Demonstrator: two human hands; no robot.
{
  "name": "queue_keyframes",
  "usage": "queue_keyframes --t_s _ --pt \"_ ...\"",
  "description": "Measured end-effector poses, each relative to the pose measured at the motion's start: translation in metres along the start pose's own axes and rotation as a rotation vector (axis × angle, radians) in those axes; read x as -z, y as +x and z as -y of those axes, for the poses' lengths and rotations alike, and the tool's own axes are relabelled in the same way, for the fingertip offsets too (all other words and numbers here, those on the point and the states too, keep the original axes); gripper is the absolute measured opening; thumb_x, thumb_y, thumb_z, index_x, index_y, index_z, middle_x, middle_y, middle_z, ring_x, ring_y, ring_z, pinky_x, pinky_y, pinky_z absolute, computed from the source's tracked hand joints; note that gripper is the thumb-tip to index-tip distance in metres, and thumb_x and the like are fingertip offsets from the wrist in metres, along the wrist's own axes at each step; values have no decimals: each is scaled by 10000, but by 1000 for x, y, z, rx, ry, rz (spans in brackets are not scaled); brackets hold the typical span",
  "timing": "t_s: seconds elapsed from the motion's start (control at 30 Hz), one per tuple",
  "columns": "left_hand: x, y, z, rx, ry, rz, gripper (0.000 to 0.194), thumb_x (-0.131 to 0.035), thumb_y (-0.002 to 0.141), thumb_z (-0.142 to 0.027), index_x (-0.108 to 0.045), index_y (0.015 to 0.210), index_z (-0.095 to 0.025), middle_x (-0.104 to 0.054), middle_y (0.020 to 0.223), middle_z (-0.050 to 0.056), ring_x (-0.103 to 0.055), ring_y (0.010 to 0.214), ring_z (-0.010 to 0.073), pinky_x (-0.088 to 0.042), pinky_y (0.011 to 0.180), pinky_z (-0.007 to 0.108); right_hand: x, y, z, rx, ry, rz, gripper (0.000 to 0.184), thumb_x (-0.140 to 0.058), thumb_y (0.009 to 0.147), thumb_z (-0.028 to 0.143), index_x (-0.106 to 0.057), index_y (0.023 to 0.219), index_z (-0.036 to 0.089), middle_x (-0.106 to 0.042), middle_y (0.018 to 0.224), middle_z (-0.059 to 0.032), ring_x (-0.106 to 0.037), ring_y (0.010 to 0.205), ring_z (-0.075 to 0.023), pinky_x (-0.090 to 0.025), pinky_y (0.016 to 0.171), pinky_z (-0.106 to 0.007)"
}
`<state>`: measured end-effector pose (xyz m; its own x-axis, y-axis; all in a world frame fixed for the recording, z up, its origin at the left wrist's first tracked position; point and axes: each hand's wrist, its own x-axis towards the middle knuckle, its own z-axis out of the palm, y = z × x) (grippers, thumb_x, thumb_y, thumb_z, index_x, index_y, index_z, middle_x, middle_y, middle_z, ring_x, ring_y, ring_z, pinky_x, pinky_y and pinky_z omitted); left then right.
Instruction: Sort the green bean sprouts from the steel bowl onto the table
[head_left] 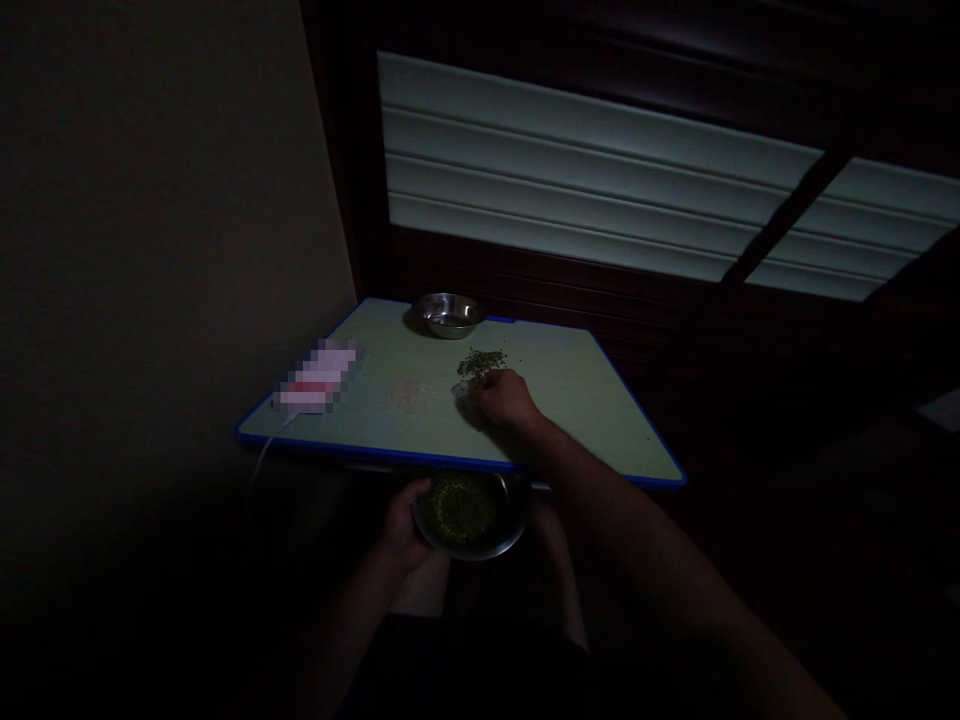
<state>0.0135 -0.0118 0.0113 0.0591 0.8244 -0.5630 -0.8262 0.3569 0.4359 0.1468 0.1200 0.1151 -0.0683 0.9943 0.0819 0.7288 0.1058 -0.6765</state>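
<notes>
My left hand [406,525] grips the rim of a metal bowl [517,532] below the table's front edge. Small green grains [459,507], which look like mung beans, lie inside it. Over the tabletop, my right hand [508,398] is closed, fingertips down, beside a loose heap of green grains [481,363]. A pale, translucent patch [463,391] shows at its fingertips; whether it is held cannot be made out. To the left lies a thin spread of whitish grains [409,396]. The light is dim.
A second metal bowl [448,316] stands at the back of the pale, blue-edged table [592,420]. A blurred-out pinkish object [319,376] with a white cable [271,440] lies at the left. Behind are a wall [172,200] and slatted panels [570,165].
</notes>
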Motion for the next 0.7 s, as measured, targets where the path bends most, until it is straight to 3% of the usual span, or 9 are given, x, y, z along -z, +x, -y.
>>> queue_keyframes --t_s 0.2,0.3,0.47,0.7 --pt "5 2 0 6 -16 4 162 -551 769 -173 -705 785 -125 -762 706 87 -733 753 262 -556 840 428 -14 -9 30 -32 -92 19 130 -623 643 235 -681 717 145 -712 767 -121 -659 725 -201 -447 588 -240" --pt "7 3 0 7 -23 2 161 -564 752 -172 -708 804 -120 -763 714 93 -733 763 271 -552 849 444 -22 -5 32 -39 -15 56 75 -636 628 214 -660 660 150 -700 684 -110 -659 677 -197 -463 591 -246" --pt "7 1 0 20 -54 25 182 -559 751 -173 -711 814 -96 -761 721 122 -730 781 292 -548 850 468 -20 6 16 -103 320 118 89 -643 611 207 -562 577 187 -598 487 -29 -541 440 -144 -399 442 -243" --pt "3 -1 -1 10 -62 -14 211 -562 737 -149 -711 880 -105 -754 687 92 -730 785 287 -535 870 464 16 27 -20 5 434 -55 93 -616 583 187 -523 590 195 -568 532 13 -484 497 -118 -381 488 -247"
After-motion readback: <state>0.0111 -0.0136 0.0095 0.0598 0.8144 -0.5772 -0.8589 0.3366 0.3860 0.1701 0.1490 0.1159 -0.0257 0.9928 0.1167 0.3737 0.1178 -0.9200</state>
